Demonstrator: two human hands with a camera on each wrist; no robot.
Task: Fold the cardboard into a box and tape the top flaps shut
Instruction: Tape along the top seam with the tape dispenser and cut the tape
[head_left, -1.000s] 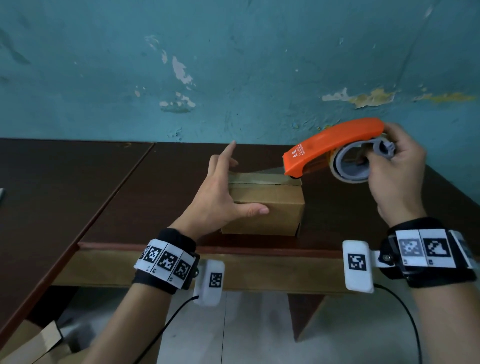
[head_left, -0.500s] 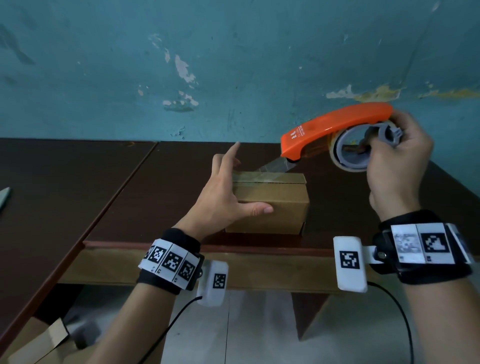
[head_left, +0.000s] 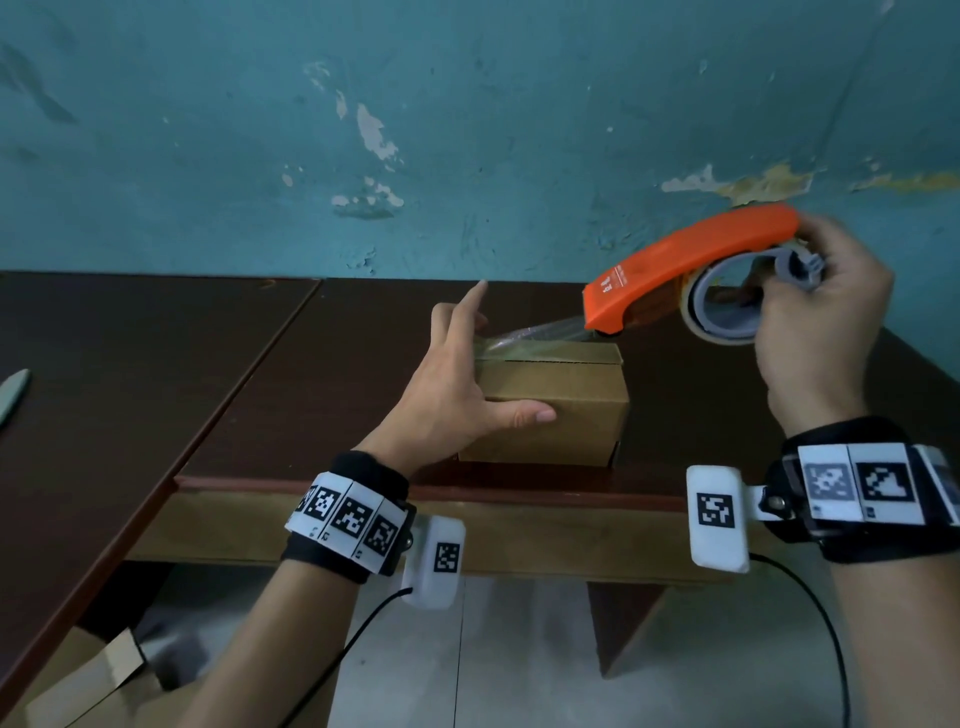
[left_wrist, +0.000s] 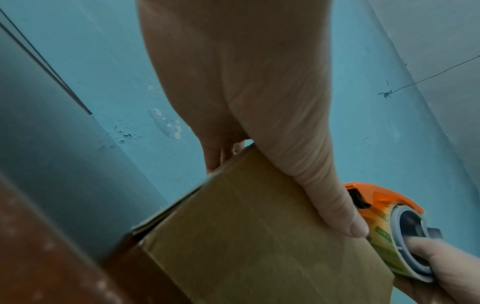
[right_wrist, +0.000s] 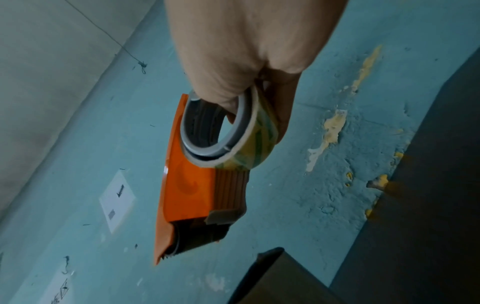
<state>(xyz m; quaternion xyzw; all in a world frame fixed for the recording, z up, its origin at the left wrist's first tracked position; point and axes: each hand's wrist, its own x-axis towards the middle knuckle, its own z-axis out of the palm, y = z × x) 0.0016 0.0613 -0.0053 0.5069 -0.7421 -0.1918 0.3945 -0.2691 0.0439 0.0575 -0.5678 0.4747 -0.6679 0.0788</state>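
Observation:
A small brown cardboard box (head_left: 550, 415) with its top flaps down stands near the table's front edge. My left hand (head_left: 447, 395) braces its left end: the straight thumb (left_wrist: 337, 205) lies along the front face of the box (left_wrist: 259, 236), the index finger points up, and the other fingers are hidden over the top. My right hand (head_left: 821, 332) grips an orange tape dispenser (head_left: 675, 270) just above the box's right end, with fingers through the grey roll core. A clear tape strip (head_left: 540, 332) runs from the dispenser's mouth to the box top's left end. In the right wrist view the dispenser (right_wrist: 189, 185) hangs above a box corner (right_wrist: 280, 277).
The dark brown table (head_left: 156, 389) meets a peeling teal wall (head_left: 467, 130) behind. A grey flat object (head_left: 11, 395) lies at the table's far left. Loose cardboard (head_left: 88, 686) sits on the floor at lower left, under the table's edge.
The dispenser has lifted off the box's right top edge and drawn slightly right, stretching the tape strip over the top. My left hand has stayed on the box.

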